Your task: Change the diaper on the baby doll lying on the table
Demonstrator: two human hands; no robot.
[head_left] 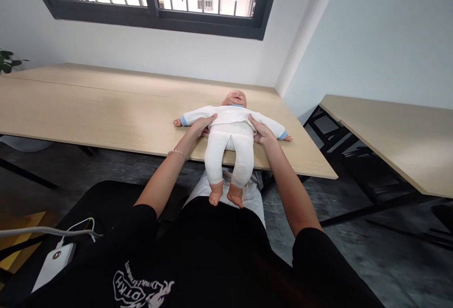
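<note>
Head view: my left hand point(200, 127) and my right hand point(262, 132) sit on either side of a baby doll in a white long-sleeved suit with blue cuffs point(230, 121), fingers spread and curved around its torso, holding it. It lies on its back on a pale wooden table point(106, 110), bare feet jutting past the edge toward me. A thin gold chain bracelet point(178, 154) circles my left wrist.

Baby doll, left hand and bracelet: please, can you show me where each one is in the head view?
Baby doll point(230, 131): head view, on the white suit at the waist.
Left hand point(200, 126): head view, on the back of the hand.
Bracelet point(178, 154): head view, on the band around the left wrist.
</note>
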